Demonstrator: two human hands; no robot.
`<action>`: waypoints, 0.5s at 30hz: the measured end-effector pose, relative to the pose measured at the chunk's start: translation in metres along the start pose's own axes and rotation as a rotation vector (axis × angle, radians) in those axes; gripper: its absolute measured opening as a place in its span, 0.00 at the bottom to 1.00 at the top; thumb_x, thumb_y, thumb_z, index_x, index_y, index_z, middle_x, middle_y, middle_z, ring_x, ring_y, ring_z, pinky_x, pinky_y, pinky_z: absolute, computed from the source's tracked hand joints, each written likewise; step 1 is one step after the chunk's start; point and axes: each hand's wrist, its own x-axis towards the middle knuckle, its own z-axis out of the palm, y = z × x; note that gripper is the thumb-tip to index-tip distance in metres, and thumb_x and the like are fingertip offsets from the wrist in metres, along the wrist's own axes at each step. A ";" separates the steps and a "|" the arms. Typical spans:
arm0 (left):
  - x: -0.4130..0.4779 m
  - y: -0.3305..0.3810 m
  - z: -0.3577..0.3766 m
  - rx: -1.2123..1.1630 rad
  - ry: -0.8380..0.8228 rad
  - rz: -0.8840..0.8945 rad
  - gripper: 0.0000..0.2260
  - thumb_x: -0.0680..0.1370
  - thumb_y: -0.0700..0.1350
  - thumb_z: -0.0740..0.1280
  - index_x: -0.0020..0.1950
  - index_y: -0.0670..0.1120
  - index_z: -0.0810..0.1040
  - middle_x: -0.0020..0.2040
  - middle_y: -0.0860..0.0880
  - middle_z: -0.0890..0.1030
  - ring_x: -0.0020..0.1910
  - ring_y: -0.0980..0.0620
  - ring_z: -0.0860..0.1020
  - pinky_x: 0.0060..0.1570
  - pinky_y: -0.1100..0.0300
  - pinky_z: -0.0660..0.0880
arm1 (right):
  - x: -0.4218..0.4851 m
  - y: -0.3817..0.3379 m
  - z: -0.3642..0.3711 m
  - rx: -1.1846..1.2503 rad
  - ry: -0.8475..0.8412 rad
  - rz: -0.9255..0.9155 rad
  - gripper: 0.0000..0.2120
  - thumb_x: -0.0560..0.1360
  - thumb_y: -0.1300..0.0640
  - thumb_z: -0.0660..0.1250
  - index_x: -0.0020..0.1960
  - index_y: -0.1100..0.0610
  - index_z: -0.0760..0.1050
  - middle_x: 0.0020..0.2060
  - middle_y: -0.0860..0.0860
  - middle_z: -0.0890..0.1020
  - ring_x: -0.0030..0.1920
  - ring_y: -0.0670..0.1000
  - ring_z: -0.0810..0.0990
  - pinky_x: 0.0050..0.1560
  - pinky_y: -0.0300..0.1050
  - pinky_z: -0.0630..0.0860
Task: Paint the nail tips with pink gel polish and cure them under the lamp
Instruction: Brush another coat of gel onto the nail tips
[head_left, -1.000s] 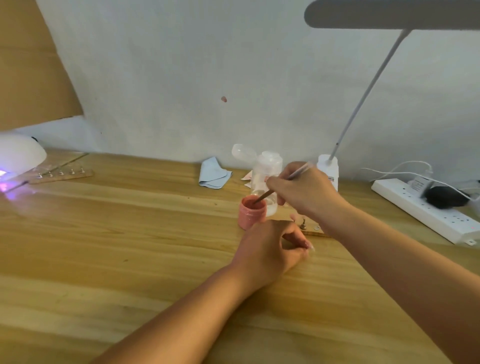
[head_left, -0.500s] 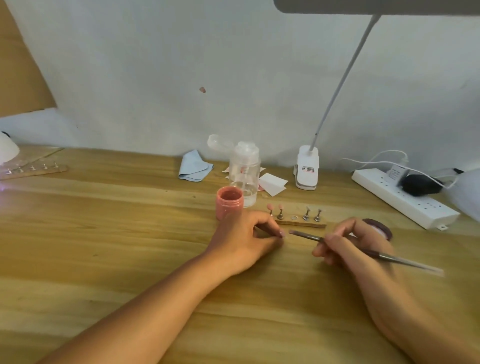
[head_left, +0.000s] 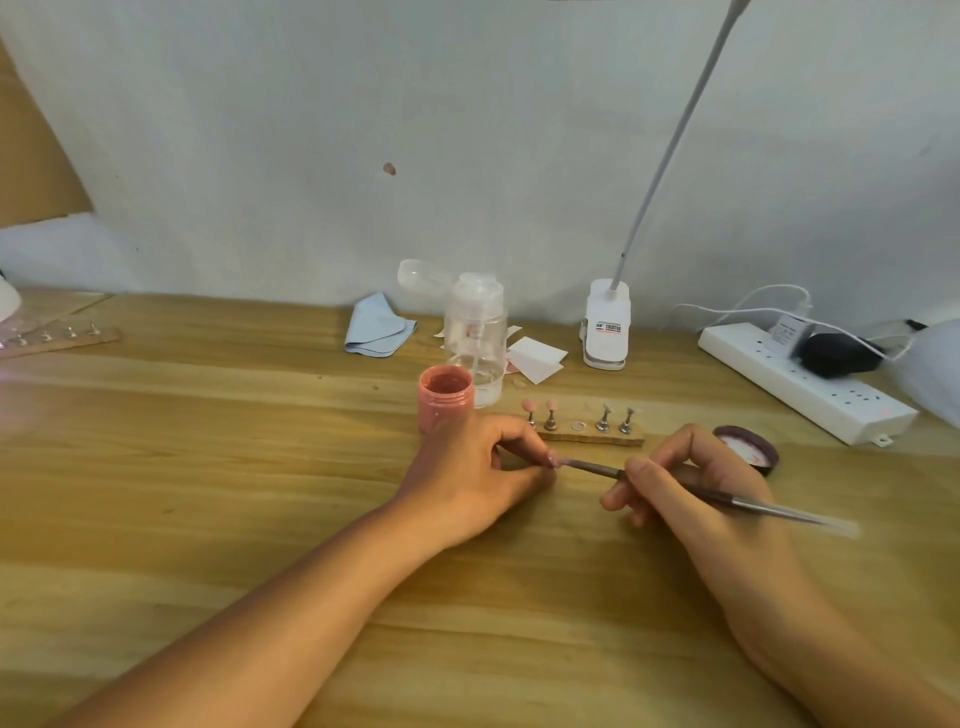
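My left hand (head_left: 470, 473) rests on the table and pinches a small nail tip (head_left: 555, 461) between thumb and fingers. My right hand (head_left: 691, 483) grips a thin brush (head_left: 597, 469) like a pen, and its bristle end touches that nail tip. An open pink gel polish jar (head_left: 445, 397) stands just behind my left hand. Behind both hands lies a wooden holder strip (head_left: 592, 435) with small metal stands; two at its left carry pink tips (head_left: 540, 405), the right ones hold clear tips. The curing lamp (head_left: 8, 304) is barely visible at the far left edge.
The jar's dark lid (head_left: 748, 449) lies by my right hand. A clear pump bottle (head_left: 475, 338), a blue cloth (head_left: 376, 327), white paper pieces (head_left: 537, 358), a desk lamp clamp (head_left: 607, 325) and a power strip (head_left: 800, 382) line the back. Another holder strip (head_left: 62, 338) lies far left.
My right hand took the brush out of the pink jar, swung down to the right, and now brings the bristles onto the nail tip that my left hand pinches.
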 end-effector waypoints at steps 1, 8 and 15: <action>0.000 0.000 0.000 -0.003 0.000 -0.002 0.05 0.72 0.45 0.76 0.41 0.55 0.83 0.28 0.69 0.76 0.23 0.62 0.66 0.26 0.71 0.59 | 0.000 0.000 0.000 0.002 0.003 0.000 0.08 0.76 0.64 0.67 0.41 0.65 0.70 0.33 0.57 0.85 0.31 0.45 0.77 0.36 0.33 0.74; 0.000 -0.002 0.000 -0.010 -0.005 0.008 0.07 0.73 0.44 0.76 0.40 0.56 0.82 0.30 0.70 0.77 0.24 0.61 0.66 0.26 0.72 0.60 | -0.001 -0.002 0.000 0.016 0.026 -0.013 0.08 0.77 0.65 0.66 0.41 0.67 0.70 0.32 0.57 0.84 0.30 0.46 0.76 0.34 0.34 0.74; -0.001 0.000 0.000 -0.015 -0.007 0.026 0.04 0.73 0.42 0.75 0.44 0.51 0.83 0.27 0.70 0.75 0.22 0.61 0.66 0.25 0.72 0.59 | -0.003 -0.004 0.002 -0.011 -0.038 -0.028 0.08 0.76 0.66 0.67 0.43 0.69 0.70 0.33 0.57 0.85 0.31 0.44 0.78 0.36 0.32 0.74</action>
